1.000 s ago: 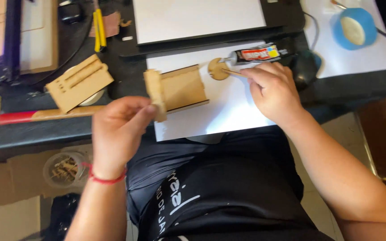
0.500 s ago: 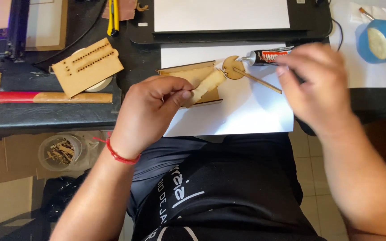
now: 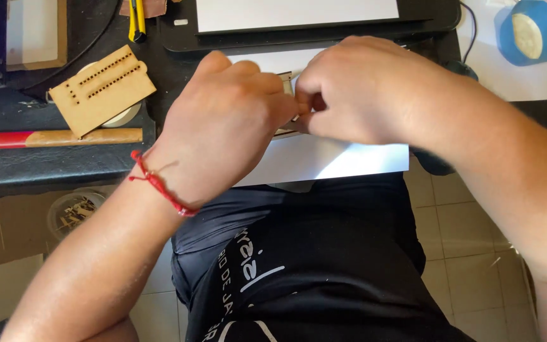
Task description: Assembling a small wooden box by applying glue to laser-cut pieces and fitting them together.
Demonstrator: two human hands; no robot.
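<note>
- We see our left hand (image 3: 223, 120) and right hand (image 3: 356, 88) meeting over a white sheet of paper (image 3: 324, 158) on the black desk (image 3: 45, 164).
- Between them sits a small pale wooden laser-cut piece (image 3: 288, 85); only slivers of it show past the knuckles, so we cannot make out its shape.
- The left grip is curled closed about that piece; the right grip pinches at it with fingertips drawn tight, though the contact itself is hidden.
- A thin red string bracelet (image 3: 159, 187) circles the left wrist.
- Well to the left lie a flat wooden plate with rows of small holes (image 3: 102, 88) and a red and tan bar (image 3: 52, 138).
- A blue roll of tape (image 3: 530, 28) sits at the top right, partly cut off by the edge.
</note>
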